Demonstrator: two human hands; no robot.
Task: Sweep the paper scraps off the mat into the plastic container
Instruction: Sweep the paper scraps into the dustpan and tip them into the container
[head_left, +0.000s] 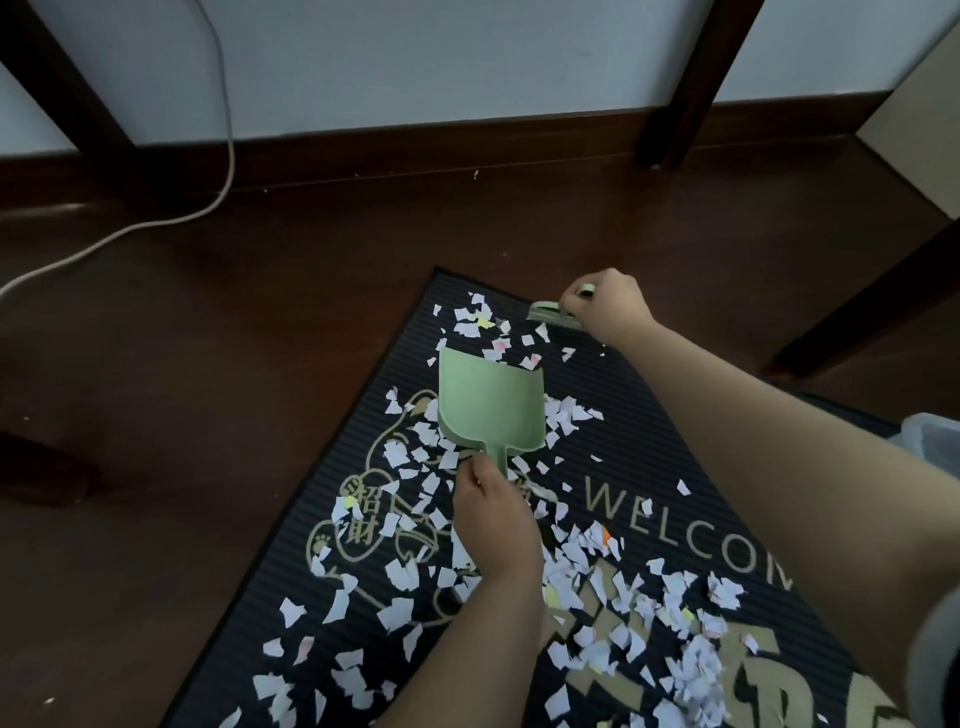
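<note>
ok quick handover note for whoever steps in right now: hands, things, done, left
Left hand grips the dustpan handle; the pan lies on the mat and looks empty.
Right hand grips the brush at the mat's far edge.
Paper scraps cover most of the mat.
Container barely shows at the right.
Done: nothing visibly collected.
Left: brush scraps into the dustpan, tip into the container.

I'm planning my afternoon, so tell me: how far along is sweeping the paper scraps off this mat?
Barely started. Done: nothing visible; the green dustpan looks empty. In hand: the left hand grips the dustpan's handle, and the right hand holds a small brush at the far edge of the mat. Left: paper scraps cover most of the mat, thickest nearest the camera.
</note>
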